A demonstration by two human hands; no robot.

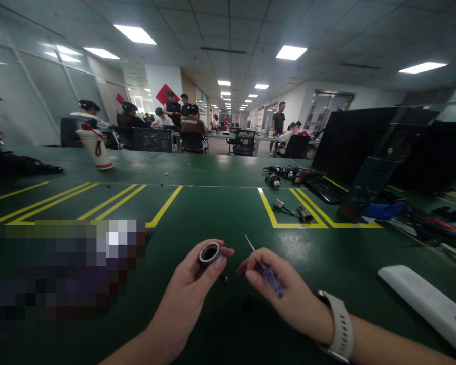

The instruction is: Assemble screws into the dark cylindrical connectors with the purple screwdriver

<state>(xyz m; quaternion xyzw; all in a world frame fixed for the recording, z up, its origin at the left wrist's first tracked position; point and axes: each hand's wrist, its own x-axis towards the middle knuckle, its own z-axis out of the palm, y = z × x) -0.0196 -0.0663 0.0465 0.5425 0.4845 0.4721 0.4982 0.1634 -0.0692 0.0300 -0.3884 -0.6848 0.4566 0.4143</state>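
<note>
Through the head view I am holding a hollow metal sleeve point(210, 253) in my left grip point(188, 286), just past six o'clock from centre, above the bench point(220, 218). Its open mouth is facing up towards the camera; fingers are hiding the body, so I cannot tell exactly how its long axis is running. My right grip point(294, 291), between five and six, is holding a purple-handled screwdriver point(269, 279), its axis running from eleven o'clock at the tip to five at the handle. The tip is standing apart from the sleeve, so I am judging this as lining up; the next move would be calling for a steady sleeve and a careful turn of the tip towards it.
</note>
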